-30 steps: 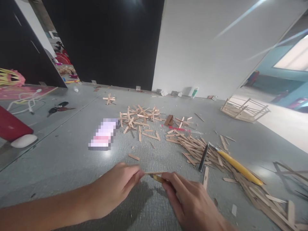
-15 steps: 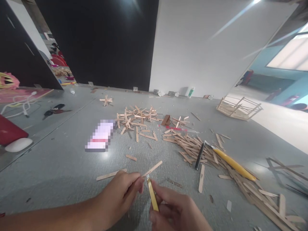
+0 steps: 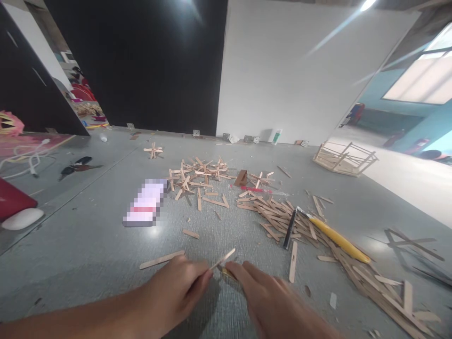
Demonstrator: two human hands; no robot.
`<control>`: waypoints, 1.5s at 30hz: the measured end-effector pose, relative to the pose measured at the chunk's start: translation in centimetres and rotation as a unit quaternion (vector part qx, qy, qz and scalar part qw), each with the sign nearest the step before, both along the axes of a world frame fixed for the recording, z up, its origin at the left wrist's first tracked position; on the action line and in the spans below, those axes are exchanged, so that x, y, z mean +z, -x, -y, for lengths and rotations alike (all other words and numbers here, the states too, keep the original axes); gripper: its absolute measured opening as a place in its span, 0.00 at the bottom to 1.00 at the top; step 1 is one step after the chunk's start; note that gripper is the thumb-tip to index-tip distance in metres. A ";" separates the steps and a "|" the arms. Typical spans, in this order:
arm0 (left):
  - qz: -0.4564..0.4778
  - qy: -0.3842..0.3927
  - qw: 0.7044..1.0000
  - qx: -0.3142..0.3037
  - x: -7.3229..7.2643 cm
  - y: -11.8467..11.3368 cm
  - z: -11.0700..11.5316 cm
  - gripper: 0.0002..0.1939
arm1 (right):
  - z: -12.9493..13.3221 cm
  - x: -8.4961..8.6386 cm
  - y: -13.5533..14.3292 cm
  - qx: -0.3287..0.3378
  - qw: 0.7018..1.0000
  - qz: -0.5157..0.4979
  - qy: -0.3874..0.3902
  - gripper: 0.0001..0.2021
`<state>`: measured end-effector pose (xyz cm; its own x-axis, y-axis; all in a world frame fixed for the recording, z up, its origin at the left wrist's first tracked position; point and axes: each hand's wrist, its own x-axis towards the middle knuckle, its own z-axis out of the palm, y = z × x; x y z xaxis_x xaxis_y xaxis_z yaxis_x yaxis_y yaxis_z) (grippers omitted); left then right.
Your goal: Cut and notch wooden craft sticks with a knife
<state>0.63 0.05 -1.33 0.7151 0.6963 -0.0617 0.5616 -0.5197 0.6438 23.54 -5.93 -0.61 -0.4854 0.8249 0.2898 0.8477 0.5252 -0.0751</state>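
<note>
Head view: the left hand (image 3: 183, 287) has its thumb and fingers clamped on a thin wooden stick (image 3: 225, 256), whose free end slants up and away to the right, just above the counter (image 3: 106, 249). Half a second ago that stick showed its broad face; now it appears narrower. The right hand (image 3: 271, 296) has rolled over since then, knuckles up, so the yellow-handled cutter (image 3: 226, 271), earlier seen nearly whole, is mostly covered. Its fingers are closed on the cutter, the tip close to the stick beside the left fingers; whether it touches, I cannot tell. A loose stick (image 3: 158, 260) lies beyond the left hand, and the stick pile (image 3: 275, 213) lies as before, beneath a larger yellow knife (image 3: 339, 239).
</note>
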 end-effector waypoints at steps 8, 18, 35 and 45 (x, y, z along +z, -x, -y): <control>0.013 0.013 0.999 0.051 0.4 0.0 -1.5 0.24 | -1.3 0.4 -0.5 0.021 0.990 0.121 -0.071 0.22; 0.045 0.034 0.996 0.069 0.0 0.5 -2.5 0.24 | -2.1 0.9 -0.6 0.040 0.958 0.228 -0.167 0.16; 0.019 -0.034 0.993 0.108 -0.9 -0.6 -1.6 0.25 | -0.7 -0.5 0.6 -0.034 0.959 0.244 -0.139 0.09; 0.026 -0.033 0.994 0.098 -1.5 0.2 -1.7 0.24 | -0.1 -0.4 0.6 -0.077 0.953 0.239 -0.168 0.10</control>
<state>0.41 1.73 -2.81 0.5664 0.8238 0.0232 0.6225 -0.4460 0.6431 22.92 -5.81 -1.03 -0.5095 0.7964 0.3259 0.8116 0.3189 0.4895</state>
